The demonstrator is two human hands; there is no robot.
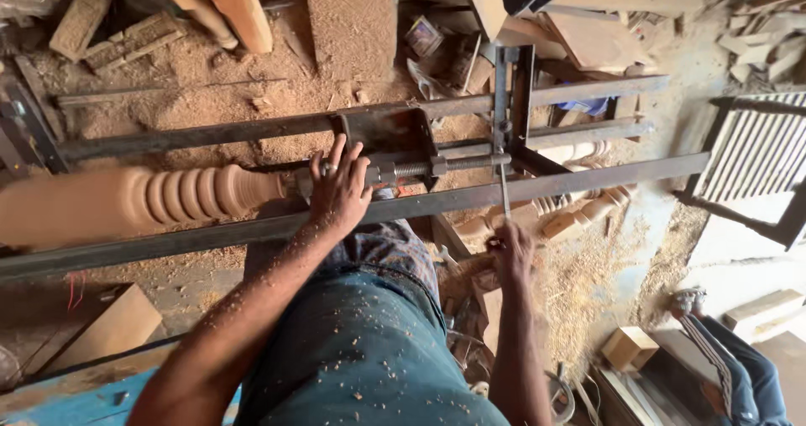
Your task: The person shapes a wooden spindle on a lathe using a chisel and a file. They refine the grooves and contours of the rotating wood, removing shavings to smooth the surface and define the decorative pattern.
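Sawdust and offcuts cover the workshop floor [210,90] around us, with turned wooden pieces [579,203] heaped beyond the far side of a metal lathe frame [588,178] that runs left to right across our view. Mounted in it is the turned wooden spindle [126,203], its long axis parallel to the rails; its beaded, narrowing end points right, toward the tailstock block [390,136] and the threaded rod [437,167].

Our left hand [340,191] lies just right of the spindle's tip, fingers spread and pressing flat over the tailstock's near edge, gripping nothing that we can see. It is the nearer hand to the wood; the spindle stretches away from it to the left.

Our right hand [512,250] sits well to the right, below the front rail, fingers curled around the lower end of a thin upright metal lever [504,199] that rises to the rod. Another person's sleeve [722,359] shows at the lower right corner, apart from our work.
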